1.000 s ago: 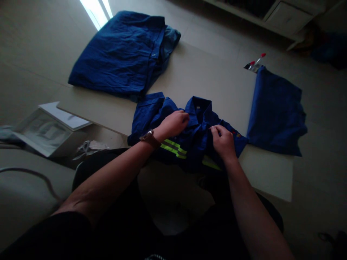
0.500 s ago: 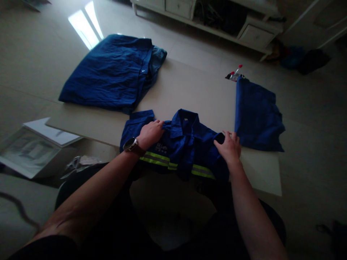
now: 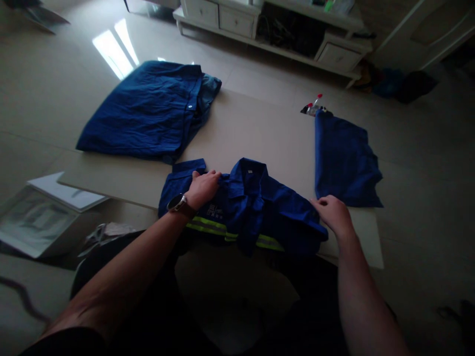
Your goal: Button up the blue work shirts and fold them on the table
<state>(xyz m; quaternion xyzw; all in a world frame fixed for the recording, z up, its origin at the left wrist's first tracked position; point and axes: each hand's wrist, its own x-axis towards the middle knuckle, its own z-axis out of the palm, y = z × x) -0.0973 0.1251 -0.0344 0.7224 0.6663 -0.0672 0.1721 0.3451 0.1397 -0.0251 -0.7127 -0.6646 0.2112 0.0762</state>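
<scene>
A blue work shirt (image 3: pixel 256 207) with yellow-green reflective stripes lies at the near edge of a low pale board (image 3: pixel 260 133). My left hand (image 3: pixel 202 188), with a watch on the wrist, rests flat on the shirt's left shoulder, fingers stretched toward the collar. My right hand (image 3: pixel 334 213) lies at the shirt's right end, fingers spread and pressing the cloth and the board beside it. Neither hand grips anything.
A larger blue garment (image 3: pixel 148 111) lies at the board's far left corner, a folded blue one (image 3: pixel 343 160) at the right. Small red-capped items (image 3: pixel 313 106) sit behind it. An open white box (image 3: pixel 40 217) stands on the floor at left; a low cabinet (image 3: pixel 274 29) runs along the back.
Both hands moved apart from the shirt's middle, left to the left shoulder and right to the right end, spreading the shirt flatter. The view tilted up.
</scene>
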